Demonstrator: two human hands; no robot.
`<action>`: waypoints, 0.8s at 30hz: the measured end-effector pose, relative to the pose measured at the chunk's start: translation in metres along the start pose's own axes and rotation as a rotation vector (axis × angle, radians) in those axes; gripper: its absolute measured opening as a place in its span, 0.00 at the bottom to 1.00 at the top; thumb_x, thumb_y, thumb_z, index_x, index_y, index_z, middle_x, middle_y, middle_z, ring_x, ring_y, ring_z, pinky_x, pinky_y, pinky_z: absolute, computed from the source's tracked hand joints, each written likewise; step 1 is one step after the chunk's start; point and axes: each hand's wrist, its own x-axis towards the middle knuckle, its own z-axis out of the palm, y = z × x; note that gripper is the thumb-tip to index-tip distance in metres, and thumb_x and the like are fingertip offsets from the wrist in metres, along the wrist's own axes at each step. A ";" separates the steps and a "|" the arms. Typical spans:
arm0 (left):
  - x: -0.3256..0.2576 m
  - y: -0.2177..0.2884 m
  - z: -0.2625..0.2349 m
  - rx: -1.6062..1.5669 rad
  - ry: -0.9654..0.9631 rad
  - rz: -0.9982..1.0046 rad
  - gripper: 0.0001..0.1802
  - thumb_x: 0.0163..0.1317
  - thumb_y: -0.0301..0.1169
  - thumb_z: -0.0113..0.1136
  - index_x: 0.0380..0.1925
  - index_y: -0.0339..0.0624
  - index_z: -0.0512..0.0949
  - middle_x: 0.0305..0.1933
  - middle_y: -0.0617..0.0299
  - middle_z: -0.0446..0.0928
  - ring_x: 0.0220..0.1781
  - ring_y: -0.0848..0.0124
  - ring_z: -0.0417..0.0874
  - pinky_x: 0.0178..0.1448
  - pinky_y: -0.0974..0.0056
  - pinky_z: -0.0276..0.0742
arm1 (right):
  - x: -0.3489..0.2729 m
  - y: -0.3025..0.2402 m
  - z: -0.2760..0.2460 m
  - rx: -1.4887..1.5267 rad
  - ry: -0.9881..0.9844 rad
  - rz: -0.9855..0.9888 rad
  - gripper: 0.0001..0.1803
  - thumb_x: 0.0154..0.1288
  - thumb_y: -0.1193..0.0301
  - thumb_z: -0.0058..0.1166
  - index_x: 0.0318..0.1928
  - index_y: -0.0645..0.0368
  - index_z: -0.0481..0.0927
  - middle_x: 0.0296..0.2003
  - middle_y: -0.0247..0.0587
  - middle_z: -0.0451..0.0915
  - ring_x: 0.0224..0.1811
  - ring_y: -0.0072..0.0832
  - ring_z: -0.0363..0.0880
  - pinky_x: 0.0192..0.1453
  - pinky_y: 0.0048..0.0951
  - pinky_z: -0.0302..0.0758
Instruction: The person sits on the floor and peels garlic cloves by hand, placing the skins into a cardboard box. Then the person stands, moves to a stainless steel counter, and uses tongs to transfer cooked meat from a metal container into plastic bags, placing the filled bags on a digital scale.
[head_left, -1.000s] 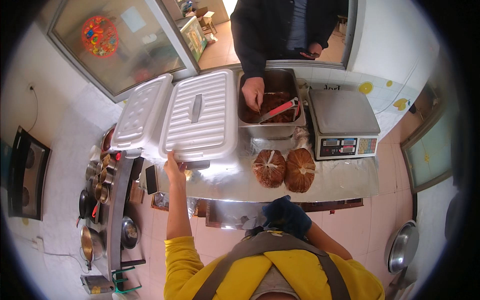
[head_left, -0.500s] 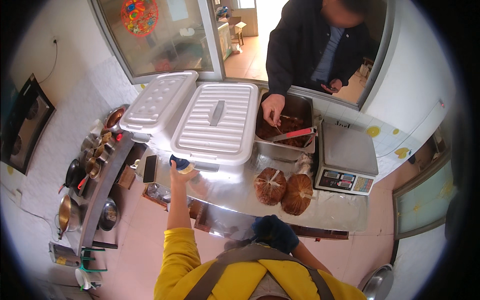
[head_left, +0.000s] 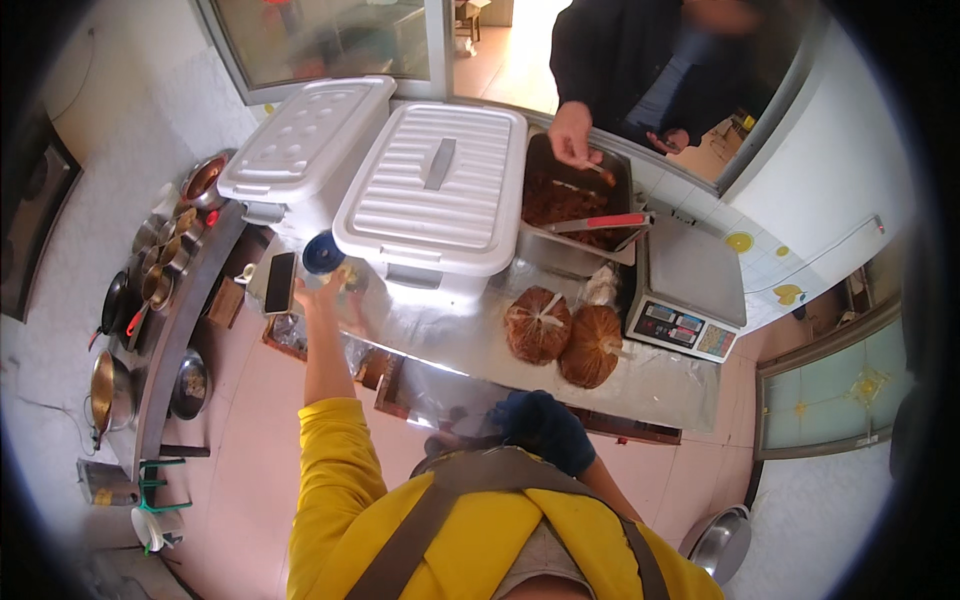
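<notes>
My bare left hand is closed round a small jar with a dark blue lid, just off the front left corner of a white lidded plastic box. A black phone lies beside that hand, to its left. My right hand, in a dark blue glove, is close to my body by the table's front edge; its fingers are mostly hidden. Beyond it, two tied clear bags of reddish-brown food sit on the silver-covered table.
A second white box stands at the left. Tongs with a red handle rest across a steel pan of dark red food, beside a scale. Across the window, a person's hand holds a thin stick with food. Pots line the left shelf.
My left hand has shifted left with the jar, toward the phone, and the lid shows more from above. The other person's hand has lifted the stick from the pan. My gloved hand has barely moved.
</notes>
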 end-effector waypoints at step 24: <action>-0.227 -0.188 -0.073 1.017 -0.535 0.193 0.24 0.65 0.32 0.59 0.51 0.42 0.56 0.51 0.54 0.69 0.51 0.60 0.77 0.53 0.49 0.79 | -0.002 -0.011 0.012 -0.178 0.055 -0.078 0.20 0.73 0.56 0.41 0.47 0.60 0.77 0.43 0.42 0.81 0.46 0.34 0.79 0.54 0.35 0.75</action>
